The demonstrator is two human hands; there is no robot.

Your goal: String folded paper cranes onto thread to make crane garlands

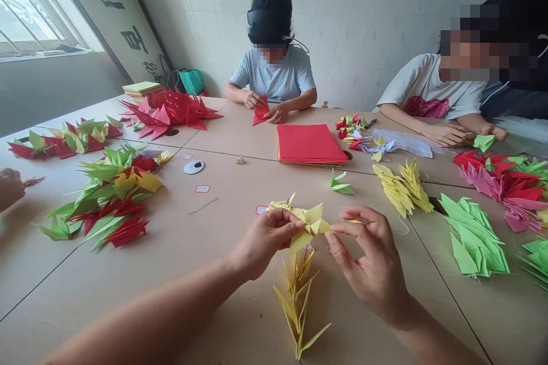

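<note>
The left hand point(268, 239) pinches a yellow folded paper piece point(309, 225) above the table point(244, 308), and here's the right hand point(368, 259), thumb and fingers at its tip, whether closed on it can't be told; a yellow paper string point(298, 308) lies just below.

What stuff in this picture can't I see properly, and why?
All in the head view:
- Part of the yellow folded paper: hidden behind the left hand.
- The rest of the person whose hand shows far left: cut off by the left edge.
- The end of the green pile far right: cut off by the right edge.
- Writing on the red-edged label: too small to read.
</note>
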